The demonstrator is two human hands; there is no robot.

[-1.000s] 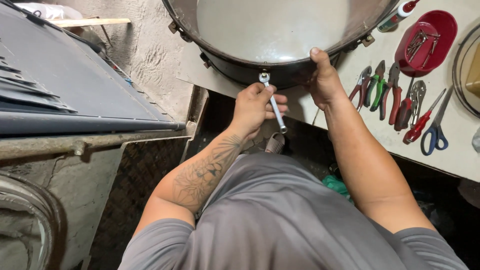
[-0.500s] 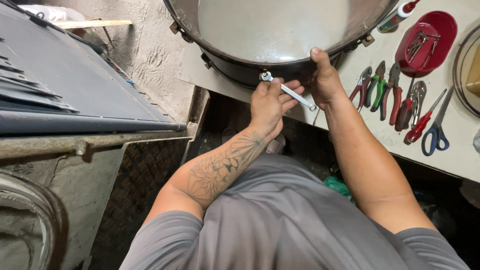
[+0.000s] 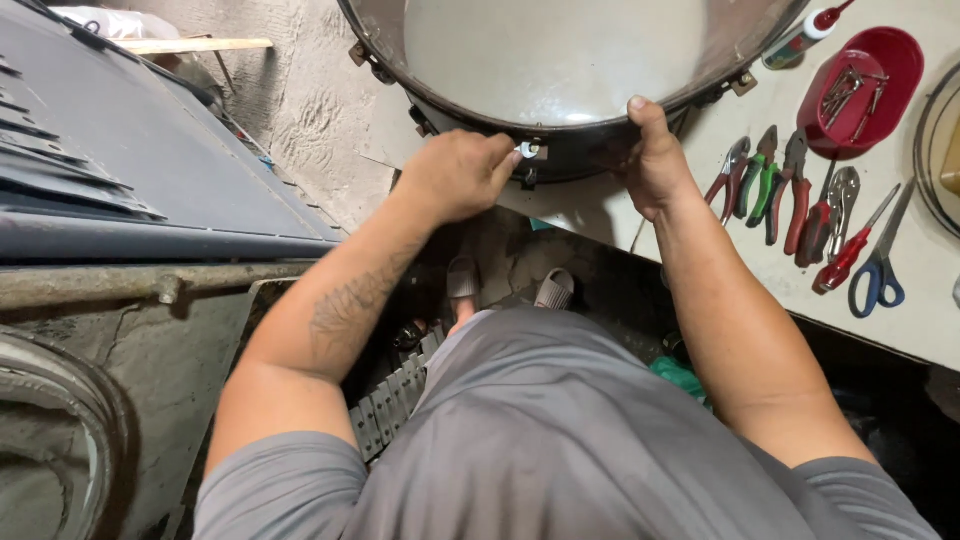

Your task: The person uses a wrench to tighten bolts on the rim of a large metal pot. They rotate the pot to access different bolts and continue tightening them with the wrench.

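the person's left hand (image 3: pixel 455 175) sits in the upper middle of the frame, fingers curled together around a small metal wrench (image 3: pixel 527 151), only its tip peeking out right at a lug on the drum's (image 3: pixel 560 60) dark rim. the fist is tucked in tight to the shell, probably so the tool stays seated on the fitting. the right hand (image 3: pixel 655 160) is clamped on the rim just to the right, thumb hooked over the top edge, which looks like it's there to brace the drum so it doesn't spin or slide. the drum overhangs the near edge of the pale worktop (image 3: pixel 930 320), so the lugs are easy to get at from below. over in the upper right, pliers (image 3: pixel 765 185), scissors (image 3: pixel 880 270) and a red tray (image 3: pixel 865 85) of small hardware lie in a row within arm's reach.
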